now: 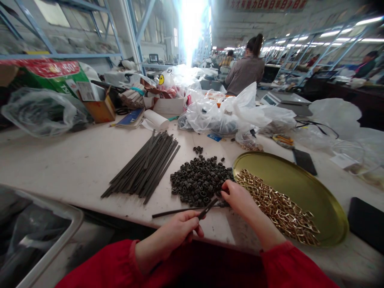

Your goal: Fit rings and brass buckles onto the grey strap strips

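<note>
My left hand [183, 228] pinches a dark strip [208, 209] near the table's front edge, its free end pointing up and to the right. At the right edge of a pile of small dark loops [198, 180], my right hand [235, 195] has its thumb and fingers pressed together; what they hold, if anything, is hidden. Another dark strip [171, 212] lies on the table just behind my left hand. A bundle of long dark strips [144, 164] is left of the loops. Gold metal buckles [279, 204] fill part of a round gold tray [300, 176] on the right.
A black phone [304, 161] and a dark flat object [367, 222] lie beside the tray. Plastic bags [222, 112], a scale [285, 102] and boxes [100, 108] line the back. A bin [69, 224] stands front left. A person [246, 72] is beyond the table.
</note>
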The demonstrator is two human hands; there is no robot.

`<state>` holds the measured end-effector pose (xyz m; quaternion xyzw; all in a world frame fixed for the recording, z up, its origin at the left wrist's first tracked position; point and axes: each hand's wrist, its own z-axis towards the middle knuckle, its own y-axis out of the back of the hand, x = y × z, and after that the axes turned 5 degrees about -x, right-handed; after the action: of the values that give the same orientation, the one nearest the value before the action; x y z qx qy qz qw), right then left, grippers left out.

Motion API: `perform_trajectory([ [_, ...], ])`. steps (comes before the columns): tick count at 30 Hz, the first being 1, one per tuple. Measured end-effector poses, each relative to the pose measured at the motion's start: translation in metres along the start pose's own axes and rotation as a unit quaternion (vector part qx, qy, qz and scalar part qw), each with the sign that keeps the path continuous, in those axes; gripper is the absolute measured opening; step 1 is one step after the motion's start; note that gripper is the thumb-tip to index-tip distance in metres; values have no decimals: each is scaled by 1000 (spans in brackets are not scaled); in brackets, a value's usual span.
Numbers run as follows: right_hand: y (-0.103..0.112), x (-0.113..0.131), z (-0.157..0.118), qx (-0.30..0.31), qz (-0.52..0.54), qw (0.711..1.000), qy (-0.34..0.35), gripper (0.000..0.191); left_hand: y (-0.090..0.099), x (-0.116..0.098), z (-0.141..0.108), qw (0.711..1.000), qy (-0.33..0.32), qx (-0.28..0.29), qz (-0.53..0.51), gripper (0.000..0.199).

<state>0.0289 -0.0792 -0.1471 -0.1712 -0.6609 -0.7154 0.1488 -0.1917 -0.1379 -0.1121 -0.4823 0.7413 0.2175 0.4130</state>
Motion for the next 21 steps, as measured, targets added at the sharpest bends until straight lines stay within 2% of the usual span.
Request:
perform_trajectory([
  [5, 7, -1, -9, -52, 88, 995, -10, 15, 0, 0, -4, 989, -88, -35, 111, 32],
  [9, 16, 1, -41, -44, 208, 977, -30, 26, 0, 4, -8, 978, -136, -45, 150, 33],
  [10, 17, 3, -51, -30, 271, 961, -52, 30, -1, 4, -10, 977, -143, -48, 153, 33],
  [11, 17, 4, -61, -18, 348, 933, -87, 32, -2, 5, -11, 975, -149, -51, 155, 32],
  [13, 14, 9, -79, -6, 488, 857, -166, 35, -5, 5, -14, 975, -151, -55, 157, 31],
  [15, 8, 16, -93, -9, 568, 792, -223, 35, -9, 5, -17, 976, -140, -54, 161, 30],
  [18, -2, 28, -105, -7, 637, 730, -248, 31, -15, 5, -19, 976, -111, -34, 182, 26],
  [21, -7, 36, -111, 0, 677, 691, -252, 29, -18, 2, -21, 965, -120, -31, 231, 27],
])
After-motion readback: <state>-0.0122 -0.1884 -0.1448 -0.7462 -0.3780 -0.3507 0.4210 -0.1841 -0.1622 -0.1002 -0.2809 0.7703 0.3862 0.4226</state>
